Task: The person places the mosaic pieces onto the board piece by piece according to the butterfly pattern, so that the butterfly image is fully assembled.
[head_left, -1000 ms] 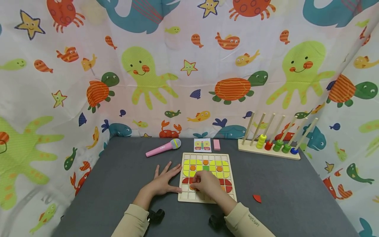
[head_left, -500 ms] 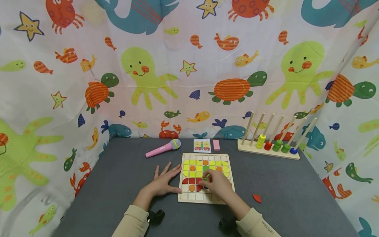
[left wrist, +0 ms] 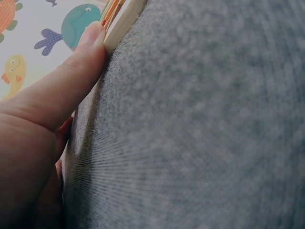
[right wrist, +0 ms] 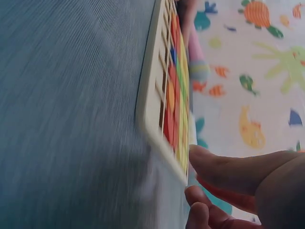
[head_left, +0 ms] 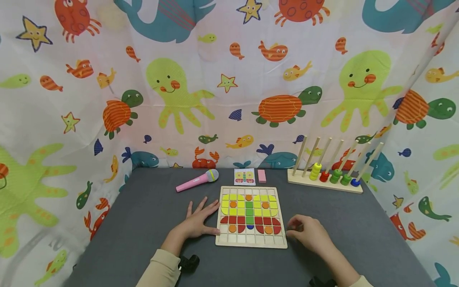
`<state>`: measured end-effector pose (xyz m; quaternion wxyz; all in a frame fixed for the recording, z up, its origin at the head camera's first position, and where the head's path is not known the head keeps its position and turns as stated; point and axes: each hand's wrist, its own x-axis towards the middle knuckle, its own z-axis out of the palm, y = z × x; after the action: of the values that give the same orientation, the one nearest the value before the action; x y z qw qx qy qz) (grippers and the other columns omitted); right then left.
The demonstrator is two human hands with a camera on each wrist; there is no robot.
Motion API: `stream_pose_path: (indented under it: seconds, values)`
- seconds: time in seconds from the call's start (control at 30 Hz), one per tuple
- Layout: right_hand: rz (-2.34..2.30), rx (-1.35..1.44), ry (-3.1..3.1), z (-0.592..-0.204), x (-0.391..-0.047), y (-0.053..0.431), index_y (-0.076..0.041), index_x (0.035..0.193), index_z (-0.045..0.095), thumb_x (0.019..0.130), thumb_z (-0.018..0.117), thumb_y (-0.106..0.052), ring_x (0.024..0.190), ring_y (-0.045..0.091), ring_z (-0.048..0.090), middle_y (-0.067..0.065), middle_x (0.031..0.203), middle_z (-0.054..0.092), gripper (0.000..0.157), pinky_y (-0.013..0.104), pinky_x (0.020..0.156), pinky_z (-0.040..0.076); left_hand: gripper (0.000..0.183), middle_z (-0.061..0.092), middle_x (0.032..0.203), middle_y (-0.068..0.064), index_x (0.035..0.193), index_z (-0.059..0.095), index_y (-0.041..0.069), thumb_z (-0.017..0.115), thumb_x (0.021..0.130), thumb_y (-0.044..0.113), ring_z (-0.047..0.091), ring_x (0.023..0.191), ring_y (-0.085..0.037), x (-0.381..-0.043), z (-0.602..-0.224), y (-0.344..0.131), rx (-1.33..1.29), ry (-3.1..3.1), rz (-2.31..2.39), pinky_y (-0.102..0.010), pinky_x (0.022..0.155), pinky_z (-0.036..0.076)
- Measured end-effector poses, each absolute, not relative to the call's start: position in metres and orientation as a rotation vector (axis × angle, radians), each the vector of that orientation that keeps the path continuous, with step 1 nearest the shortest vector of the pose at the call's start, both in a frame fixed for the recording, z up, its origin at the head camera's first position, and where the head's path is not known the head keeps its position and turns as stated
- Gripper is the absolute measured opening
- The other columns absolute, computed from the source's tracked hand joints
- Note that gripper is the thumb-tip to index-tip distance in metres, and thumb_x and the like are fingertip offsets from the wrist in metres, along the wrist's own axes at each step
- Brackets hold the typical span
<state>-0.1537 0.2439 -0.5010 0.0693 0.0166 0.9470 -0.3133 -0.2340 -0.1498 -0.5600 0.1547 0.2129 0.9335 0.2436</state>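
A square wooden grid board (head_left: 237,238) lies on the table, filled with coloured shapes in a butterfly pattern: yellow pieces (head_left: 225,211), red pieces (head_left: 267,221), orange discs (head_left: 232,229), a green column (head_left: 249,212) and a blue piece (head_left: 250,227). My left hand (head_left: 195,222) rests spread at the board's left side, its thumb (left wrist: 78,71) touching the edge in the left wrist view. Just off the right edge, my right hand (head_left: 309,232) hovers with bent fingers. In the right wrist view, its thumb (right wrist: 228,167) and fingertips (right wrist: 198,210) stand apart, with no piece visible between them.
Behind the board lie a pattern card (head_left: 245,177), a pink block (head_left: 262,176) and a pink toy microphone (head_left: 197,180). A peg rack (head_left: 325,183) with coloured rings stands at the back right. A sea-animal curtain (head_left: 229,99) surrounds the grey table (head_left: 143,223).
My right hand has moved rightward from over the board to beyond its right edge, uncovering the green and blue pieces. It now covers where a red quarter-round piece lay. The left hand stays put.
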Motion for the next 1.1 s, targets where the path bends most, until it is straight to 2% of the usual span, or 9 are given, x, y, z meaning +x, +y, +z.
stream_pose_path:
  seconds: [0.27, 0.53, 0.73, 0.83, 1.1]
  values:
    - [-0.765, 0.072, 2.792, -0.504, -0.14, 0.302, -0.014, 0.103, 0.074, 0.073, 0.09, -0.036, 0.075, 0.013, 0.055, -0.002, 0.096, 0.071, 0.04, 0.033, 0.065, 0.045, 0.105, 0.02, 0.168, 0.012, 0.161, 0.025, 0.036, 0.073, 0.075, 0.072, -0.004, 0.158, -0.03, -0.232, -0.557, -0.148, 0.617, 2.674, 0.705, -0.069, 0.114, -0.02]
    - [-0.835, 0.056, 2.778, -0.514, -0.139, 0.313, -0.014, 0.093, 0.072, 0.075, 0.089, -0.025, 0.072, 0.014, 0.054, -0.002, 0.082, 0.063, 0.027, 0.032, 0.064, 0.044, 0.106, 0.019, 0.168, 0.012, 0.161, 0.024, 0.036, 0.072, 0.074, 0.073, -0.006, 0.158, -0.029, -0.233, -0.559, -0.149, 0.626, 2.67, 0.734, -0.068, 0.114, -0.021]
    - [-0.889, 0.086, 2.791, -0.513, -0.142, 0.304, -0.013, 0.085, 0.065, 0.079, 0.086, -0.024, 0.068, 0.016, 0.051, -0.002, 0.075, 0.059, 0.025, 0.03, 0.06, 0.039, 0.106, 0.018, 0.168, 0.013, 0.161, 0.024, 0.035, 0.072, 0.074, 0.072, -0.007, 0.158, -0.027, -0.233, -0.56, -0.149, 0.632, 2.668, 0.741, -0.067, 0.114, -0.022]
    - [-0.948, 0.084, 2.801, -0.511, -0.147, 0.291, -0.013, 0.086, 0.067, 0.082, 0.085, -0.025, 0.066, 0.016, 0.051, -0.001, 0.072, 0.058, 0.021, 0.029, 0.058, 0.038, 0.107, 0.018, 0.168, 0.013, 0.161, 0.024, 0.035, 0.072, 0.074, 0.073, -0.007, 0.158, -0.027, -0.233, -0.559, -0.15, 0.63, 2.664, 0.741, -0.067, 0.114, -0.022]
    - [-1.093, -0.021, 2.773, -0.491, -0.163, 0.239, -0.009, 0.097, 0.077, 0.088, 0.079, -0.017, 0.071, 0.016, 0.054, -0.001, 0.08, 0.067, 0.012, 0.028, 0.059, 0.047, 0.106, 0.018, 0.168, 0.013, 0.161, 0.023, 0.036, 0.072, 0.074, 0.072, -0.007, 0.158, -0.027, -0.232, -0.56, -0.15, 0.622, 2.665, 0.728, -0.067, 0.114, -0.021]
